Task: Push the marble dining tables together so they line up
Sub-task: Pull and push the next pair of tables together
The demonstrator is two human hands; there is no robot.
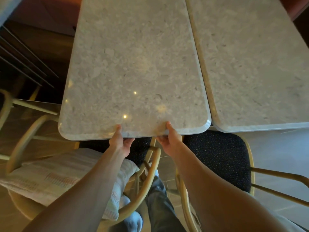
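left table: marble top (133, 67), rounded corners, fills the centre of the view — long axis runs away from the person toward the top of frame, short near edge faces them
right table: second marble top (254, 64), same stone, long axis also runs away from the person but leans slightly left at the far end, following the left one
seam: long sides run side by side with a thin dark line between; whether they touch — cannot tell; near edges roughly level, the left table's edge a bit nearer the person
left hand: (121, 142) grips the near edge of the left table, thumb on top, fingers curled under
right hand: (168, 139) grips the same edge just right of the left hand, thumb on top, fingers under the rim
left chair: wooden frame (21, 144), pale cushion (55, 178) on the seat, below the left table's near edge
right chair: dark speckled seat (220, 158), tucked partly under both tables' near edges
floor: tiled (274, 158), right side
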